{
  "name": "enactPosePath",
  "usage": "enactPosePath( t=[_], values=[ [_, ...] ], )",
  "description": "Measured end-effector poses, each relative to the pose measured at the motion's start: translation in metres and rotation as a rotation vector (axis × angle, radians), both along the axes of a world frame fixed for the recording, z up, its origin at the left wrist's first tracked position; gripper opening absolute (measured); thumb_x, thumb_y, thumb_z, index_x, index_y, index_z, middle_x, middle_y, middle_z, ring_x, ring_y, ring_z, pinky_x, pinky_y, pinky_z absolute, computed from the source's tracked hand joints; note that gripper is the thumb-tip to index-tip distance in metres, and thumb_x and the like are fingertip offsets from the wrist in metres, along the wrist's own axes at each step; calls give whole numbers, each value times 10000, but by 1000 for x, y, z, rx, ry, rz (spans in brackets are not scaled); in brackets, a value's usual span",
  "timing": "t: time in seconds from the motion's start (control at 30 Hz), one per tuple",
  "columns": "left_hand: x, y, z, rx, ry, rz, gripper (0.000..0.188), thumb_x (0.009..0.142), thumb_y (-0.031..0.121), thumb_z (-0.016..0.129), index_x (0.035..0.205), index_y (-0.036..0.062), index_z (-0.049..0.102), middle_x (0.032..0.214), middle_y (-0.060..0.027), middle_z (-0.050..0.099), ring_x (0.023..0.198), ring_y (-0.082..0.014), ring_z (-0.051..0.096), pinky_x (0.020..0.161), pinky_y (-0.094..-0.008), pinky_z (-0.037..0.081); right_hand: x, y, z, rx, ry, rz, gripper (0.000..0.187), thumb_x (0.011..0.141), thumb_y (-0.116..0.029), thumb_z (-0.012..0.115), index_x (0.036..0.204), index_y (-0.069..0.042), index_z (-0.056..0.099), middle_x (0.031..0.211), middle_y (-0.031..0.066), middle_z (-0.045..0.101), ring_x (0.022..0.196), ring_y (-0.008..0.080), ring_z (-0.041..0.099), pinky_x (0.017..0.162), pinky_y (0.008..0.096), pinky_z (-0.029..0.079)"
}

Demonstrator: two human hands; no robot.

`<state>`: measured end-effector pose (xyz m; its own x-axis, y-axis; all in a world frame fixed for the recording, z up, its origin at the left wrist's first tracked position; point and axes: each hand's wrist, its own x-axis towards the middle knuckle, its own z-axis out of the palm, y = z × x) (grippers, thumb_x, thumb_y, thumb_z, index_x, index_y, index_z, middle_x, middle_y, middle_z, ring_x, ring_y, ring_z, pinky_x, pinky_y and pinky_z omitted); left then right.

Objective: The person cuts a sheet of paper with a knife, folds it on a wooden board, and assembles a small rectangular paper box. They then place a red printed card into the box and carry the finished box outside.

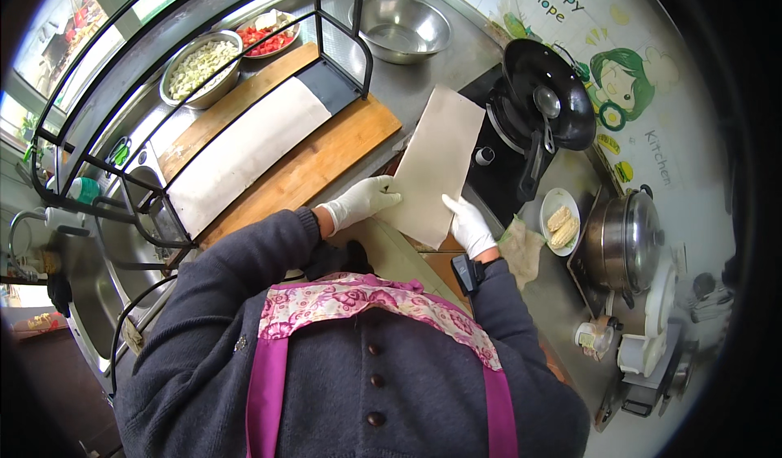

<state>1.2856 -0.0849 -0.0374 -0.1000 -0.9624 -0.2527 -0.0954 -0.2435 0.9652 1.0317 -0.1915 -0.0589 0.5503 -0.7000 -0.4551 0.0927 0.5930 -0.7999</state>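
Between my two white-gloved hands is a long, stiff, greyish-beige sheet [436, 165] that looks like cardboard. My left hand [360, 203] has its fingers closed on the sheet's left edge. On the right edge, near the bottom corner, my right hand [470, 226] pinches it with the thumb on top. The sheet tilts away from me, its far end by the black cooktop [482, 183]. A similar pale sheet [248, 149] lies along the black metal rack [365, 30], above a wooden cutting board [358, 136].
A black wok [562, 67] with a ladle [546, 104] sits on the cooktop. Far left are bowls of diced pale vegetable [202, 69] and chopped red vegetable [269, 39]; a steel basin [403, 30] is behind. At right are a corn plate [562, 246], cloth [521, 250] and lidded pot [627, 242].
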Motion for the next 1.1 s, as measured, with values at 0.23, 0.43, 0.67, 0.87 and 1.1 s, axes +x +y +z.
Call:
enactPosePath(
  t=[0.23, 0.43, 0.67, 0.87, 1.1],
  values=[
    [34, 1, 41, 134, 279, 86, 647, 1013, 388, 556, 1507, 22, 355, 1217, -64, 651, 1023, -141, 647, 868, -283, 517, 2, 36, -13, -91, -75, 59, 336, 974, -59, 595, 1303, 4, 586, 1247, 81, 655, 1141, 173, 607, 1018, 319, 449],
    [43, 13, 41, -27, 498, 328, 313, 982, 128, 597, 1262, -11, 581, 1112, -43, 668, 971, -116, 640, 861, -287, 526, 45, 61, -2, -43, -123, 197, 369, 944, -54, 634, 1298, 34, 576, 1244, 85, 652, 1124, 171, 606, 1009, 310, 445],
    [55, 68, 40, -156, 309, 347, 364, 972, 84, 614, 1313, -35, 579, 1173, -49, 659, 1028, -102, 608, 935, -266, 493, 37, 76, 24, -130, 202, 532, 350, 946, -197, 665, 1204, 40, 647, 1138, 78, 689, 1024, 146, 628, 924, 297, 482],
    [57, 102, 34, -93, 497, 441, 376, 983, 84, 603, 1336, -37, 555, 1192, -54, 650, 1061, -118, 609, 938, -276, 494, 56, 83, 39, -427, 178, 417, 317, 979, -214, 628, 1215, -3, 627, 1115, 44, 674, 990, 104, 617, 884, 263, 491],
    [80, 116, 50, -219, 311, 506, 374, 985, 100, 595, 1341, -9, 559, 1163, -38, 659, 1030, -111, 602, 912, -265, 494, 109, 59, 93, -480, 250, 450, 230, 999, -264, 588, 1071, -60, 663, 929, 12, 696, 782, 89, 661, 683, 233, 517]
  ],
)
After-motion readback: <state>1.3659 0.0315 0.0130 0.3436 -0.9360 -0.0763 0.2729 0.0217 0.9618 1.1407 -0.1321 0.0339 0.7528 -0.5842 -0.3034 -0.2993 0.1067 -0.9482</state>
